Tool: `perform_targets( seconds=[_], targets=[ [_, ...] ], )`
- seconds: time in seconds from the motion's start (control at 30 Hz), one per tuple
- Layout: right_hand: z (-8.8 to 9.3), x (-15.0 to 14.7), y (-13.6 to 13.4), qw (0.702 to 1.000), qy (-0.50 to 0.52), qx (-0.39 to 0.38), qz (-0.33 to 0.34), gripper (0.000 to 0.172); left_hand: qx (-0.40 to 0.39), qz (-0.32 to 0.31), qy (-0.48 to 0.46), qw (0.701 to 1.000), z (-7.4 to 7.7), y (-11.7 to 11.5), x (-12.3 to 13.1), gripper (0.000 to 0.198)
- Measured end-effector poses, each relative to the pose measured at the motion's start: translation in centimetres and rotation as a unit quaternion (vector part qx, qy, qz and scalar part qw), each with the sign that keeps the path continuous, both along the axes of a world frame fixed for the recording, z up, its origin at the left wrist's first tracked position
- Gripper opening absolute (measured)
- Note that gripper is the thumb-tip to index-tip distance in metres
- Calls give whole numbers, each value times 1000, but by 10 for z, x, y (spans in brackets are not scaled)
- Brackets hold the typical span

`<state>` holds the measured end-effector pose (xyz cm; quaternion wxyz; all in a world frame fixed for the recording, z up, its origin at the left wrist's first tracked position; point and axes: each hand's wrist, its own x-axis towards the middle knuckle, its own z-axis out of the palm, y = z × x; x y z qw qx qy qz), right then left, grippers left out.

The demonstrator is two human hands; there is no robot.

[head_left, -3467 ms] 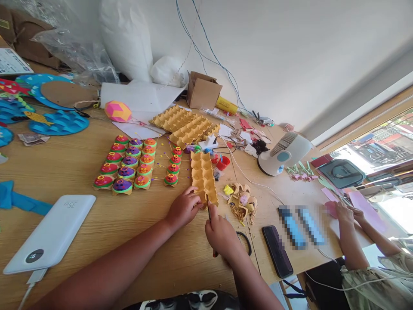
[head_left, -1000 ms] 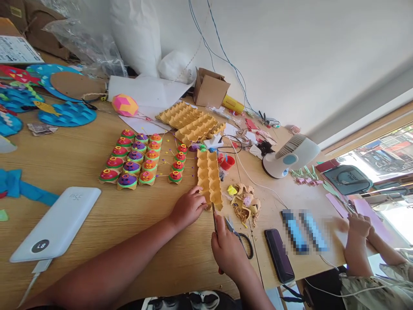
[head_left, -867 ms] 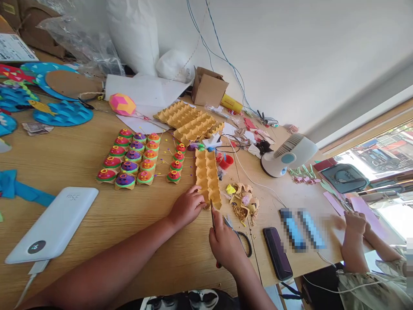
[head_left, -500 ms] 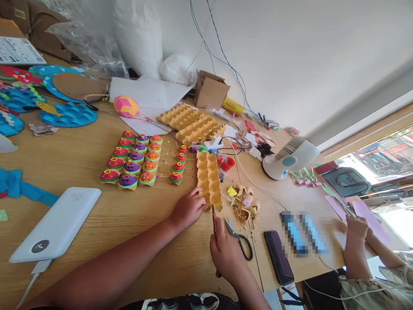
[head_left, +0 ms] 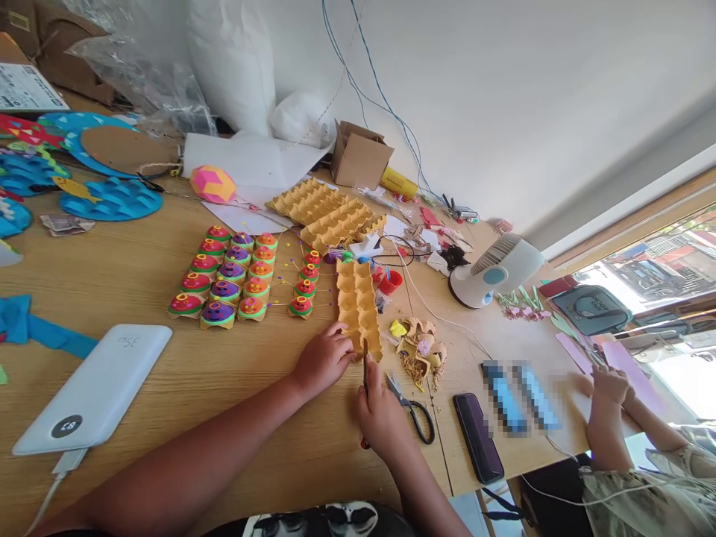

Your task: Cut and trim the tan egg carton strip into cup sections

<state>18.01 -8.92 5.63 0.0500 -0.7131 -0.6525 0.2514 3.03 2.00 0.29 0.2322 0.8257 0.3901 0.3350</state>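
Note:
A two-row strip of tan egg carton lies lengthwise in front of me. My left hand grips its near left edge, fingers curled over the rim. In my right hand is a knife with a thin dark blade and a bit of red at the handle's end. The blade's tip reaches into the near end of the strip, between the two rows of cups. Beside that hand, black-handled scissors lie partly open. Several painted carton cups with faces stand in rows to the left.
Carton scraps and a red cup sit right of the strip. More egg trays lie behind. A phone, a small fan and a white power bank rest on the table. Another person's hands work at far right.
My right hand has moved slightly forward, carrying the knife tip farther along the carton strip. My left hand stays on the strip's edge. The whole view has shifted a little.

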Motion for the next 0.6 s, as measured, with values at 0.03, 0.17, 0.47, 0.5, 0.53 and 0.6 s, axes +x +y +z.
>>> perform_targets(
  seconds=[0.03,0.17,0.47,0.5,0.53,0.6],
  targets=[
    [-2,0,-5,1000,1,3,-2,59,1,-1,3,1000,0,0,0,15],
    [-6,1,-20,1000,-4,-16,-1,58,-1,-5,-3,1000,-2,1,0,13],
    [2,6,6,998,49,26,10,60,-6,-13,-15,1000,-4,2,0,16],
    [3,7,5,999,47,23,7,60,-5,-12,-14,1000,-3,2,0,15],
    [3,7,2,999,42,16,5,59,-4,-10,-12,1000,-2,1,-1,15],
    [2,7,-6,1000,25,-6,1,58,-4,-7,-6,1000,-2,1,-1,14]
  ],
)
